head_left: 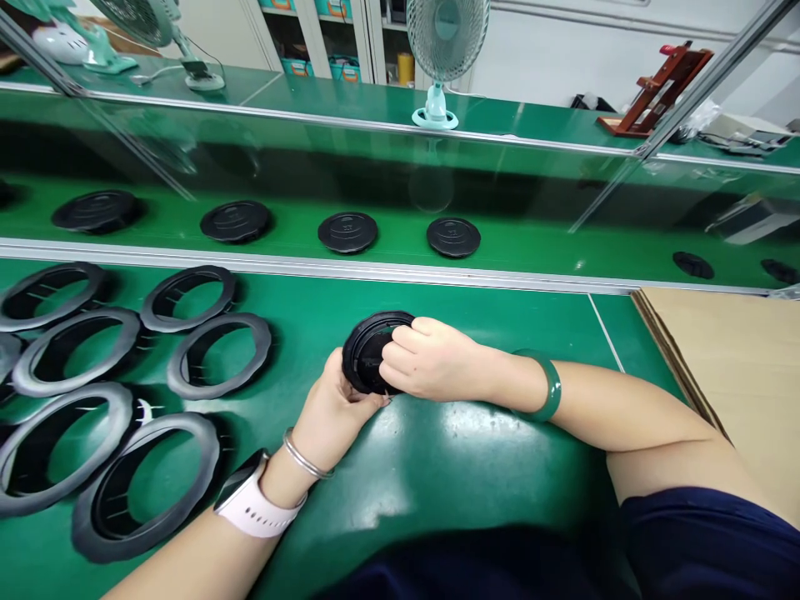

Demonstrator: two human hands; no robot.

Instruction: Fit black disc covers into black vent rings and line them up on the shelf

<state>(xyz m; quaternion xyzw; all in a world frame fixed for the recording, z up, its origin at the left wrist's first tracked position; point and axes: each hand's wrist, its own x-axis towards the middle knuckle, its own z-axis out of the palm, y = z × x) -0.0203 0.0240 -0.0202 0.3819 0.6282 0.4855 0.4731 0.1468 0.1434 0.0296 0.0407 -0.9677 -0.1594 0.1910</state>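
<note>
A round black plastic cap [368, 346] is tilted up off the green table [437, 467] at centre. My left hand [331, 412] grips its lower edge from below; the wrist has a white watch and a silver bangle. My right hand [428, 358], with a green bangle on the wrist, presses its curled fingers onto the cap's right side and face. Much of the cap is hidden behind both hands.
Several grey-black rings [218, 354] lie on the table at the left. Beyond a metal rail [312, 267], a green conveyor carries black round caps [347, 231]. A cardboard sheet [731, 367] lies at right. Small fans [441, 50] stand on the far shelf.
</note>
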